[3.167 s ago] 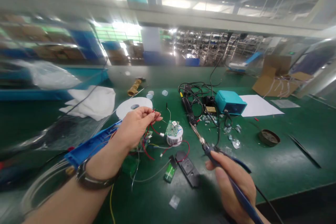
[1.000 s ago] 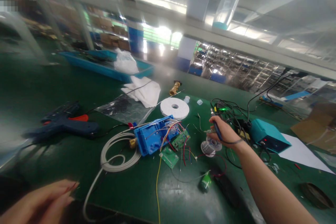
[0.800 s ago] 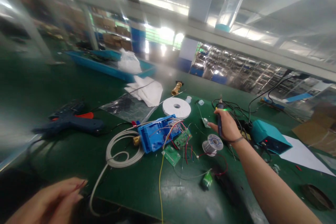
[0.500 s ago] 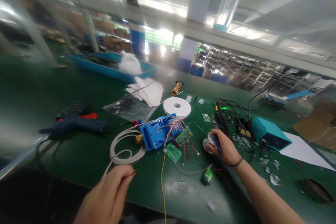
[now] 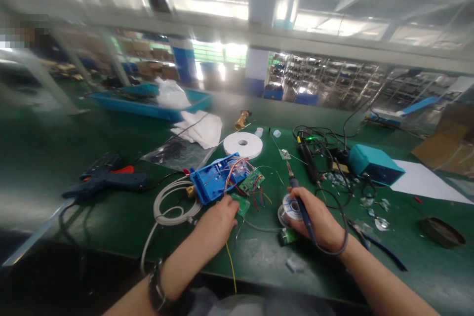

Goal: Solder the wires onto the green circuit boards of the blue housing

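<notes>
My right hand (image 5: 320, 219) grips a dark blue soldering iron (image 5: 304, 212), its tip pointing away toward a small board (image 5: 285, 154). A spool of solder wire (image 5: 292, 206) sits under that hand's fingers, touching them; whether it is held too I cannot tell. My left hand (image 5: 218, 222) has its fingers drawn together at the left edge of a green circuit board (image 5: 241, 204); what lies between them is hidden. Beyond it, an open blue housing (image 5: 211, 180) has wires running to a second green board (image 5: 254, 181). A yellow wire (image 5: 231, 264) emerges below my left hand.
Coiled grey cable (image 5: 168, 202) and a glue gun (image 5: 105, 177) lie left. Behind are a white tape roll (image 5: 242, 144), a brass fitting (image 5: 242, 119) and a blue tray (image 5: 140, 103). At right stand a teal soldering station (image 5: 375, 164), cutters (image 5: 377, 244) and a round tin (image 5: 442, 232).
My left hand has moved right and forward, from beside the cable coil to the green circuit board. My right hand keeps the soldering iron. The view has shifted, and cutters now show at right.
</notes>
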A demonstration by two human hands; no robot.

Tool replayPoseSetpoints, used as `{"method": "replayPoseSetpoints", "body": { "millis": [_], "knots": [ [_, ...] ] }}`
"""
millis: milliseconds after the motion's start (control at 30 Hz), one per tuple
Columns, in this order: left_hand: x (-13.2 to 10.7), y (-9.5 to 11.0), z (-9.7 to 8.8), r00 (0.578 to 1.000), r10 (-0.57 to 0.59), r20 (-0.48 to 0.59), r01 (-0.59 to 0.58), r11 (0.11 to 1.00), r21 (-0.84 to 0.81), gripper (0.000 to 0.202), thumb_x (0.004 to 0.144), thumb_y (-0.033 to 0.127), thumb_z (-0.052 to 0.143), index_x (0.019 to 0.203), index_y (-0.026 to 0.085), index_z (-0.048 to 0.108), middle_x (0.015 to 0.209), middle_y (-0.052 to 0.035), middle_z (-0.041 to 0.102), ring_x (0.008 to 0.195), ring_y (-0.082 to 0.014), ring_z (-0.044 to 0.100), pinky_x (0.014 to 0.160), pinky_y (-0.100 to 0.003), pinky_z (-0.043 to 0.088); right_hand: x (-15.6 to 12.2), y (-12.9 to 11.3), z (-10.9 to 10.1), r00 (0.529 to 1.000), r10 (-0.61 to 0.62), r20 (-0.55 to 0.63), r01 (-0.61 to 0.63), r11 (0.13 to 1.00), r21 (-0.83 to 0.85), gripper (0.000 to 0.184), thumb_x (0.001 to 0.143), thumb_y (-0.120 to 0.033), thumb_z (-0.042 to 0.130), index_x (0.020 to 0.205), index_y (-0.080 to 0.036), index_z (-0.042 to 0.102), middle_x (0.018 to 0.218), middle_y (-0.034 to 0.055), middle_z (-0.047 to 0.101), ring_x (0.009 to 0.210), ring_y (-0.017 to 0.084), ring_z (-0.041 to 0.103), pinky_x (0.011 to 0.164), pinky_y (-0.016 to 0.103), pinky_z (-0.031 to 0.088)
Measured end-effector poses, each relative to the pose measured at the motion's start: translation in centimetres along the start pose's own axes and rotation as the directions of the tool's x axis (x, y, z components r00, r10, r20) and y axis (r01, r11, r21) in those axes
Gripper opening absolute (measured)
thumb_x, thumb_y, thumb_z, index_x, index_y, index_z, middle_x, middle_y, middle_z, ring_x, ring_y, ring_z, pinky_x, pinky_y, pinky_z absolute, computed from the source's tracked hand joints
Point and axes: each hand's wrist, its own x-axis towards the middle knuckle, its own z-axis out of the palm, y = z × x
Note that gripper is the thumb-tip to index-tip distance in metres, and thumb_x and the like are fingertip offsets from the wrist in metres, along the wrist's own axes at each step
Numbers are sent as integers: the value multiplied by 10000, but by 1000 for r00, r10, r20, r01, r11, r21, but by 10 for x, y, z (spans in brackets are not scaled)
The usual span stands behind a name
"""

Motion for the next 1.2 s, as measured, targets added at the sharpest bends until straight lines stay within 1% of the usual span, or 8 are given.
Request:
{"method": "replayPoseSetpoints", "body": {
  "millis": [233,533,633,700,767,867,1000,1200],
  "knots": [
    [30,-3,-9,983,128,130,-135,990,49,596,717,22,542,1274,225,487,1262,-93,583,1040,-228,616,869,-331,482,-11,6,-10,999,-8,32,5,997,81,397,715,-241,680,1032,-225,440,1072,66,560,1023,231,556,846,323,447],
    [26,6,-18,992,83,98,-96,987,128,283,781,99,548,1026,218,621,1030,-58,647,907,-201,636,787,-312,489,-13,15,-20,997,-74,30,69,988,141,515,697,-313,738,1098,-219,429,1161,100,547,1033,244,553,874,353,451],
    [8,11,-36,990,138,-19,-134,981,143,198,859,136,474,871,228,649,916,-18,647,810,-146,633,715,-259,488,-18,17,-24,998,-67,-2,66,979,192,590,680,-414,760,1124,-228,420,1203,108,542,1051,251,557,877,360,457],
    [-5,15,-52,926,278,-254,-230,952,203,177,857,145,511,921,231,652,948,-9,658,828,-134,632,744,-252,492,-20,15,-28,997,-33,-69,48,973,227,503,728,-395,722,1105,-240,428,1230,104,539,1084,250,555,885,360,453],
    [-17,21,-66,762,456,-459,-339,886,318,218,823,116,574,1001,219,648,993,-18,675,861,-142,636,808,-273,492,-22,8,-34,987,-10,-158,51,964,260,386,780,-337,672,1074,-255,436,1246,93,539,1134,246,540,918,365,437],
    [-24,37,-74,559,634,-535,-471,773,424,305,778,40,611,1043,186,647,1037,-44,686,890,-157,638,816,-289,500,-24,-10,-44,967,-5,-253,90,942,324,284,821,-277,622,1042,-268,444,1218,70,559,1146,225,545,925,348,435],
    [-12,58,-61,443,721,-534,-536,690,487,274,787,33,603,1022,160,665,1030,-67,673,898,-155,629,810,-278,505,-28,-34,-58,967,-40,-253,142,905,401,261,821,-238,621,1026,-273,463,1162,33,586,1031,175,597,849,287,468],
    [14,89,-40,358,685,-635,-485,717,500,243,788,85,625,948,257,689,833,-24,617,732,-123,602,681,-237,524,-37,-46,-66,954,-30,-299,177,860,478,249,806,-191,612,1011,-250,483,1022,18,603,869,142,590,781,263,476]
  ]
}}
